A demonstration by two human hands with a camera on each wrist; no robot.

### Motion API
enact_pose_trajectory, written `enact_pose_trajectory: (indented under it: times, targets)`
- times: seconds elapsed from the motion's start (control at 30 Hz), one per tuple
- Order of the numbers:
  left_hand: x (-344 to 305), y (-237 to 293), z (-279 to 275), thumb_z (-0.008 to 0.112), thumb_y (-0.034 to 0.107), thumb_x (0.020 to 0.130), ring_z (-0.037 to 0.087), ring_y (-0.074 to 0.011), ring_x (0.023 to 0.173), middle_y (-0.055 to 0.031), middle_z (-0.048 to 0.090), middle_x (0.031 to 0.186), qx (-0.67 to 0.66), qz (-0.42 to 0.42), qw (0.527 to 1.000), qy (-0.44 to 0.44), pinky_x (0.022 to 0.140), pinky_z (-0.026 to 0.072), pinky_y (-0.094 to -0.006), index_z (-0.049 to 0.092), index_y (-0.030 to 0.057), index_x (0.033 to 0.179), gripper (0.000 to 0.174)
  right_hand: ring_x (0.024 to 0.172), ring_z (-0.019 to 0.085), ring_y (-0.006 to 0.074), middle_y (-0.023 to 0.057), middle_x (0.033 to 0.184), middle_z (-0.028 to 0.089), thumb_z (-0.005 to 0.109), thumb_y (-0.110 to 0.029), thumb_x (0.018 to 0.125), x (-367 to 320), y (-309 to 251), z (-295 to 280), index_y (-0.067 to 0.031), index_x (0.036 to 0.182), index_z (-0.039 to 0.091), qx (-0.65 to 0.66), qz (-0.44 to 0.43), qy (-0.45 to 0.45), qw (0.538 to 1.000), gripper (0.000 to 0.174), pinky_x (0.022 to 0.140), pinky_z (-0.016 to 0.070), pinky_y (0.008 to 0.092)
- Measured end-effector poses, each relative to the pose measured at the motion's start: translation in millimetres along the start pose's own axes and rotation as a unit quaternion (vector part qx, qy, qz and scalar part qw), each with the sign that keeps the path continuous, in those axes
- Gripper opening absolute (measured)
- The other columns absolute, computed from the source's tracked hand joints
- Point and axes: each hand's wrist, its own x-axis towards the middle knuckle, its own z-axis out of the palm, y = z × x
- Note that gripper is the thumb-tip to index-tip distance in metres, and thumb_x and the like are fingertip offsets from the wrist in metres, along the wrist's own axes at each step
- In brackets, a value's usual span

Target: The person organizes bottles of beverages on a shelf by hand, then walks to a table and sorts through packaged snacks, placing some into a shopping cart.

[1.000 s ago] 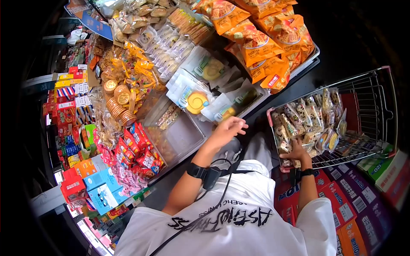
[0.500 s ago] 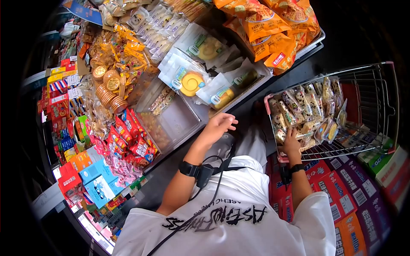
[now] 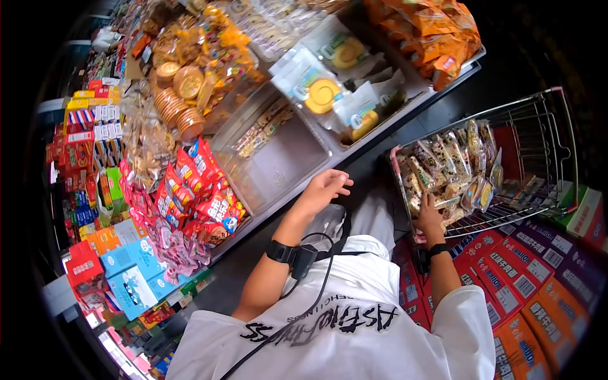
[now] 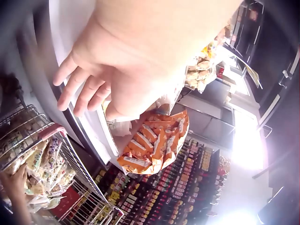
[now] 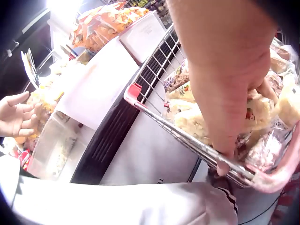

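My left hand (image 3: 324, 191) hovers in front of the display's front edge, fingers loosely bent and holding nothing. In the left wrist view its palm and relaxed fingers show above that edge. My right hand (image 3: 430, 220) is at the near end of the shopping cart (image 3: 538, 158), its fingers resting over wrapped snack bars (image 3: 449, 152) piled inside. The right wrist view shows the thumb (image 5: 222, 168) at the cart's metal rim, while the other fingers lie among the packs, partly hidden. Clear-wrapped round yellow pastries (image 3: 479, 193) lie beside the bars.
Bins on the left display hold yellow swirl pastries (image 3: 322, 95), red snack bags (image 3: 202, 190) and stacked round crackers (image 3: 180, 111). Orange snack bags (image 3: 430, 38) fill the far corner. Stacked noodle cartons (image 3: 487, 266) stand beneath and beside the cart.
The right hand has shifted slightly on the packs, its fingers now closer together. The left hand has drawn back from the pastry bin. In the head view, the display has moved right.
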Motion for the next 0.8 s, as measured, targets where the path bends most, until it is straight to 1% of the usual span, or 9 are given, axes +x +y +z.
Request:
enact_pose_trajectory:
  times: [0.07, 0.17, 0.33, 0.4, 0.47, 0.57, 0.67, 0.7, 0.8]
  targets:
    - [-17.8, -17.9, -13.5, 0.053, 0.034, 0.098, 0.063, -0.0187, 0.099, -0.0101, 0.064, 0.115, -0.009, 0.016, 1.0, 0.002, 0.088, 0.0458, -0.0318, 0.055, 0.0047, 0.12, 0.037, 0.112, 0.058, 0.0389, 0.0081, 0.155, 0.022, 0.088, -0.032, 0.058, -2.2, -3.8, 5.4, -0.0124, 0.149, 0.018, 0.026, -0.022, 0.032, 0.999, 0.116, 0.085, 0.0533, 0.047]
    - [-42.4, -45.5, -33.6, 0.052, 0.036, 0.098, 0.063, -0.0186, 0.099, -0.0105, 0.064, 0.116, -0.01, 0.026, 1.0, -0.007, 0.088, 0.0458, -0.0318, 0.054, 0.0043, 0.121, 0.039, 0.115, 0.056, 0.04, 0.0075, 0.155, 0.022, 0.09, -0.028, 0.056, 0.5, -3.8, 13.9, -0.0116, 0.15, 0.015, 0.036, -0.031, 0.067, 0.997, 0.121, 0.087, 0.0523, 0.0486]
    - [-65.6, -67.9, -56.6, 0.052, 0.037, 0.098, 0.063, -0.0182, 0.1, -0.0104, 0.064, 0.116, -0.055, 0.009, 0.998, 0.011, 0.088, 0.0463, -0.0314, 0.053, 0.0042, 0.122, 0.04, 0.117, 0.052, 0.0438, 0.0163, 0.152, 0.026, 0.085, -0.016, 0.06, -1.8, 2.9, 34.8, -0.0085, 0.146, 0.023, 0.052, -0.094, 0.117, 0.987, 0.106, 0.091, 0.0504, 0.047]
    - [-69.7, -62.4, -63.4, 0.052, 0.037, 0.098, 0.063, -0.0181, 0.1, -0.0104, 0.064, 0.117, -0.062, 0.017, 0.998, 0.021, 0.088, 0.0463, -0.0314, 0.053, 0.0039, 0.122, 0.041, 0.119, 0.051, 0.0432, 0.0214, 0.151, 0.026, 0.074, -0.009, 0.068, -7.0, -1.6, 38.9, -0.0061, 0.145, 0.025, 0.042, -0.106, 0.114, 0.987, 0.091, 0.091, 0.0506, 0.0455]
    - [-67.6, -55.7, -68.6, 0.052, 0.037, 0.098, 0.064, -0.018, 0.099, -0.0102, 0.064, 0.116, -0.066, 0.04, 0.997, 0.029, 0.088, 0.0462, -0.0317, 0.054, 0.0041, 0.121, 0.04, 0.129, 0.041, 0.0429, 0.0248, 0.151, 0.023, 0.08, -0.016, 0.062, -6.0, -6.5, 46.7, -0.0037, 0.149, 0.015, 0.069, -0.107, 0.082, 0.988, 0.109, 0.102, 0.0434, 0.043]
    - [-58.0, -47.2, -63.2, 0.052, 0.036, 0.098, 0.064, -0.018, 0.098, -0.0098, 0.064, 0.116, -0.078, 0.054, 0.995, 0.033, 0.087, 0.0466, -0.0319, 0.055, 0.0049, 0.119, 0.037, 0.118, 0.052, 0.0433, 0.0246, 0.153, 0.021, 0.081, -0.025, 0.063, -30.4, -26.7, 35.6, -0.0053, 0.149, 0.016, 0.035, -0.095, 0.023, 0.995, 0.11, 0.094, 0.0482, 0.0453]
    - [-52.5, -30.3, -49.8, 0.052, 0.036, 0.098, 0.064, -0.0179, 0.098, -0.0104, 0.064, 0.116, -0.067, 0.046, 0.996, 0.023, 0.086, 0.0467, -0.0306, 0.055, 0.0048, 0.118, 0.037, 0.108, 0.058, 0.0426, 0.0226, 0.151, 0.028, 0.079, -0.025, 0.067, -60.2, -35.7, 7.2, -0.0074, 0.145, 0.032, 0.045, -0.148, -0.028, 0.987, 0.092, 0.09, 0.05, 0.0464]
    - [-47.4, -27.8, -46.1, 0.052, 0.036, 0.098, 0.064, -0.0179, 0.098, -0.0105, 0.064, 0.116, -0.063, 0.041, 0.997, 0.015, 0.086, 0.0467, -0.0304, 0.055, 0.0046, 0.118, 0.037, 0.101, 0.063, 0.0361, 0.0182, 0.144, 0.041, 0.076, -0.026, 0.073, -57.4, -21.5, 11.1, -0.0124, 0.133, 0.047, 0.027, -0.209, 0.011, 0.978, 0.068, 0.083, 0.0525, 0.0458]
    - [-31.5, -23.6, -38.2, 0.052, 0.035, 0.098, 0.064, -0.0177, 0.098, -0.0107, 0.064, 0.116, -0.047, 0.026, 0.999, 0.006, 0.086, 0.0468, -0.0299, 0.055, 0.0041, 0.118, 0.037, 0.099, 0.064, 0.035, 0.0215, 0.135, 0.05, 0.074, -0.024, 0.075, -52.5, 14.1, -23.4, -0.006, 0.121, 0.055, 0.249, -0.032, 0.047, 0.967, 0.052, 0.083, 0.051, 0.0458]
